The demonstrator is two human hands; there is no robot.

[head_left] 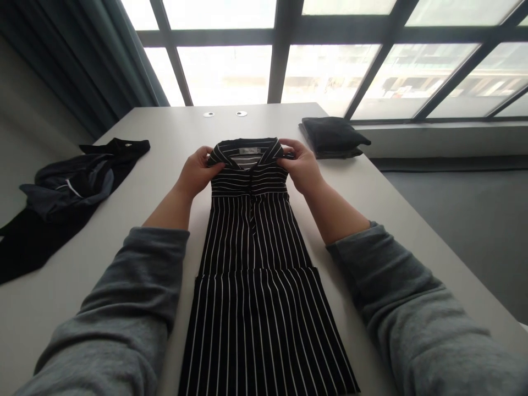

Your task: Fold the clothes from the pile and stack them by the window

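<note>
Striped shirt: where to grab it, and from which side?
I'd grip the striped shirt at its two upper corners, beside the collar, coming in from left and right, thumbs on top. It lies as a long, narrow strip with the collar at the far end, so both corners sit at its side edges. The left hand and right hand pinch there now.

Office-like room, identified by a white table [165, 132] beneath the fingers [203, 156], large gridded windows [225, 69] beyond them and a curtain [88, 55] to their left.
</note>
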